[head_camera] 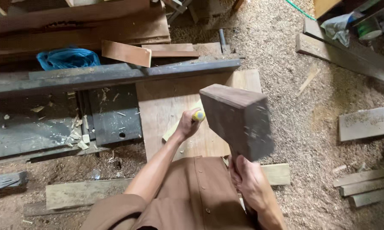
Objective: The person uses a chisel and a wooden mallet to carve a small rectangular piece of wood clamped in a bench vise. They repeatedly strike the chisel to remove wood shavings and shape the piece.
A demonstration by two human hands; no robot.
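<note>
Above right grip: wooden mallet (239,121), large dark block head, is hanging raised over the board; its handle is running down into the fist.
Right hand (250,179): is wrapping closed around the mallet handle just under the head, fingers clamped on it.
Left hand (187,125): is closing tight around a chisel (198,115); only the yellow handle end is showing above the fist, blade hidden.
Between the grips: chisel butt is sitting just left of the mallet head's lower face, near it, apart.
Beneath left grip: flat plywood board (170,108) is lying on the floor; a pale narrow wood strip (171,131) is resting on it, running under the fist. Contact of chisel tip with strip: cannot tell.
Beyond left grip: long dark steel beam (115,74) is crossing the view, a blue plastic bag (66,58) behind it, short planks (128,53) beside.
Right of right grip: sawdust-covered floor (302,123), grey wood offcuts (364,123) lying well apart.
Near side of both grips: brown buttoned garment (196,191) is covering the person's lap.
</note>
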